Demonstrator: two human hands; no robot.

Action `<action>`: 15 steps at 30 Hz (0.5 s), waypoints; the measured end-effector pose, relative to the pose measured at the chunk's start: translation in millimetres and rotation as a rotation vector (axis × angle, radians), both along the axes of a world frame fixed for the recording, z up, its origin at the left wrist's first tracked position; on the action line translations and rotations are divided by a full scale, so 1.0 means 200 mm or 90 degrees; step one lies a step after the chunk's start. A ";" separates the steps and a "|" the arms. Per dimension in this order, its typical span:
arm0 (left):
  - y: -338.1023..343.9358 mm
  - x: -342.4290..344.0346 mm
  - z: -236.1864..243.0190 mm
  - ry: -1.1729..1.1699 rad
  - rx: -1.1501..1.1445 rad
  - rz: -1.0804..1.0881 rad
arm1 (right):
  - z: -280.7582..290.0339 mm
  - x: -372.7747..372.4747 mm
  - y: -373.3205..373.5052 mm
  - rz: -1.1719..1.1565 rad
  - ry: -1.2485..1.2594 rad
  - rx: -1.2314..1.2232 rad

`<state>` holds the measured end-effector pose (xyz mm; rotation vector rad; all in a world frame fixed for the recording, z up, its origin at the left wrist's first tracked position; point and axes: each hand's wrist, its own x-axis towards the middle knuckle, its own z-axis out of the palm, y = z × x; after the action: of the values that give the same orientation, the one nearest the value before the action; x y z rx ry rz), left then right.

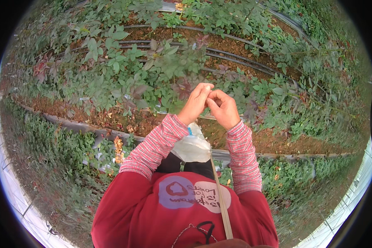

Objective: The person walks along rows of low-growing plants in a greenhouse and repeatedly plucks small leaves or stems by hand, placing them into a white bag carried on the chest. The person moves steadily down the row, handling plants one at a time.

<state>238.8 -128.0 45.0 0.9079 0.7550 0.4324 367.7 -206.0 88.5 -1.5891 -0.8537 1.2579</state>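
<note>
My left hand (pixel 195 103) and my right hand (pixel 224 108) meet in front of me, fingertips touching or nearly so. Both have thumb and fingers pinched together; whatever may be between them is too small or hidden to see. Just beyond them grow leafy bushes (pixel 165 78) with green and dark reddish leaves, looking like rose plants. Below the hands a whitish translucent plastic bag (pixel 192 148) hangs at my waist, with a bit of blue at its upper edge. A beige strap (pixel 221 194) runs down my front beside it.
Several black irrigation hoses (pixel 235 60) run across the brown soil beyond the bushes. A strip of bare soil (pixel 144 122) lies between plant rows, bordered by grey plastic edging (pixel 76 124). Dried tan leaves (pixel 118 149) stand at the left, and more low plants (pixel 289 175) grow on the near side.
</note>
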 end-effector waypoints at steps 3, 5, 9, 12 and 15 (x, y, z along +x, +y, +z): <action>0.01 -0.01 0.06 0.026 0.119 0.023 | 0.08 0.02 0.02 -0.079 0.047 0.036; 0.05 -0.04 0.11 0.034 0.243 0.022 | 0.07 0.07 0.04 -0.089 0.064 0.032; 0.11 -0.16 0.13 -0.002 0.275 0.001 | 0.08 0.02 0.15 -0.009 0.081 0.028; 0.13 -0.24 0.13 0.018 0.278 0.068 | 0.03 -0.05 0.24 0.014 0.084 0.012; 0.15 -0.32 0.09 0.086 0.302 0.126 | -0.01 -0.14 0.33 0.033 0.050 0.010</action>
<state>174.4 -97.1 62.7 1.3206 0.8879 0.7504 340.1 -140.7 86.1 -1.5036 -0.8580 1.3381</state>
